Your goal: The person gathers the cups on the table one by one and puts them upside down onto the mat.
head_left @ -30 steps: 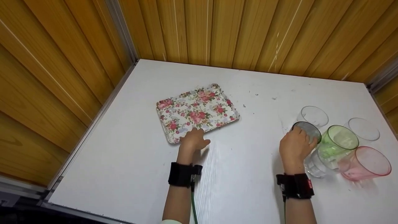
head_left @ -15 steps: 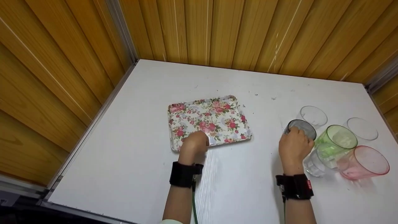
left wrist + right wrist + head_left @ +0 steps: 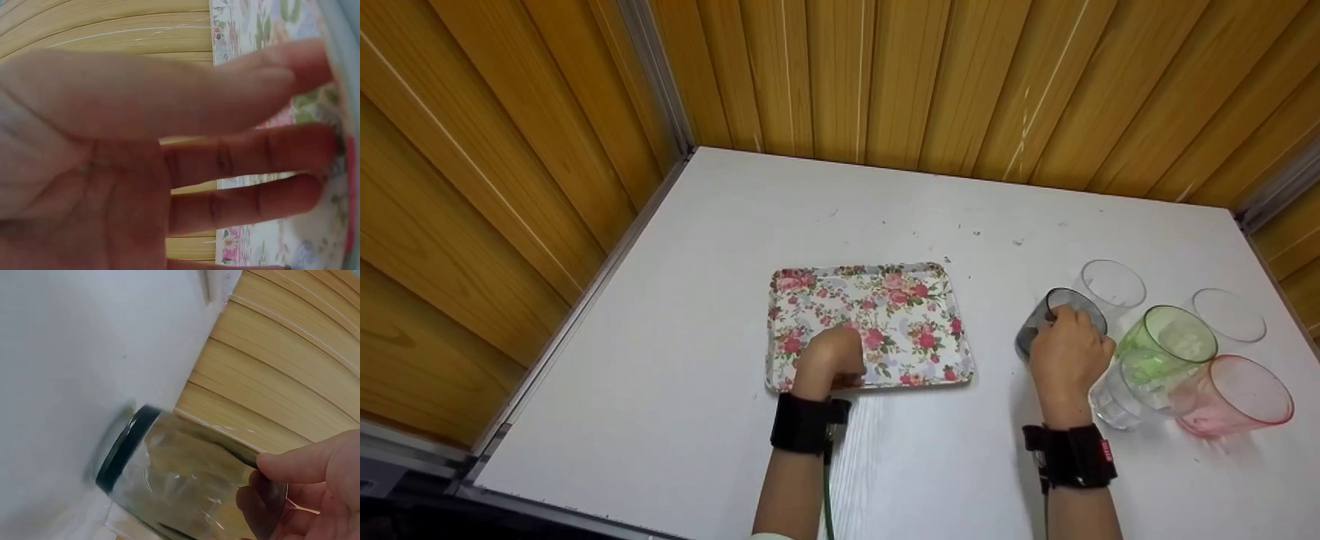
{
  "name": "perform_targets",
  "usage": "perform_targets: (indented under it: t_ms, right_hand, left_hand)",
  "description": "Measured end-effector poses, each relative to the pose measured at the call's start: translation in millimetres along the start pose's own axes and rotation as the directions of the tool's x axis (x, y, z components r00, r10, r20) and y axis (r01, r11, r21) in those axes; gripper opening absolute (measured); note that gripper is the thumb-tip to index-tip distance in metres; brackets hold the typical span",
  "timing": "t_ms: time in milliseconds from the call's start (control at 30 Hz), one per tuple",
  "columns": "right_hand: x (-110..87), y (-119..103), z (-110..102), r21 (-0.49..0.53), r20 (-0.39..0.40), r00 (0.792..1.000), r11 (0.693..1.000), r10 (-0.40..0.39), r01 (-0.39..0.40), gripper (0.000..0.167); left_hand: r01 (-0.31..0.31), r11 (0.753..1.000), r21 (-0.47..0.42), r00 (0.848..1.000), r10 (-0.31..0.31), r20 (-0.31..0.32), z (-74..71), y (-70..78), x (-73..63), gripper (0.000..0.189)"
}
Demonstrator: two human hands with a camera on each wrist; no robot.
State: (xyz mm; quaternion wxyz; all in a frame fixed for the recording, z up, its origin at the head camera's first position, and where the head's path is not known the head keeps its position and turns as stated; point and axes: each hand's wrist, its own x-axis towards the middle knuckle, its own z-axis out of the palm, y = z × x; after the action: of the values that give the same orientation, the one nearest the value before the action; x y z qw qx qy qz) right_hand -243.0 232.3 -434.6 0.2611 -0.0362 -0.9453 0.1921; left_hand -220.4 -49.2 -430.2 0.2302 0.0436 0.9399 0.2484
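Hands (image 3: 831, 354) (image 3: 1067, 360) on gray glass (image 3: 1034, 325), seemingly tray (image 3: 896, 319)

Tray (image 3: 911, 322) on the table (image 3: 682, 322), one glass (image 3: 1033, 330) to its right, other glasses (image 3: 1155, 352) farther right, wall (image 3: 930, 82) behind.

The red wristband tag (image 3: 1106, 450) bears illegible white lettering.
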Motion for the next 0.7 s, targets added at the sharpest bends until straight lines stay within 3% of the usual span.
perform_targets:
  t_ms: [100,233,467,700]
  right_hand:
    - [1.4,-10,-4,0.069,0.004,1.0,0.997,-0.031,0.03,0.014]
    - [3.6,-25,-11,0.204,0.046,0.996,0.977,-0.072,0.061,0.016]
    - [8.9,-50,-13,0.466,0.152,0.983,0.884,-0.107,0.024,0.016]
    - [6.4,-66,-6,0.568,0.255,0.96,0.822,-0.119,-0.049,0.018]
  left_hand:
    - [-0.075,0.996,-0.04,0.989,0.069,-0.134,1.5,2.4,2.1,0.014]
    - [-0.193,0.98,-0.046,0.949,0.174,-0.264,5.3,10.8,10.8,0.042]
    - [-0.323,0.946,-0.007,0.885,0.3,-0.357,9.4,30.2,23.6,0.074]
    - [-0.347,0.938,-0.008,0.854,0.313,-0.415,11.9,33.8,29.8,0.089]
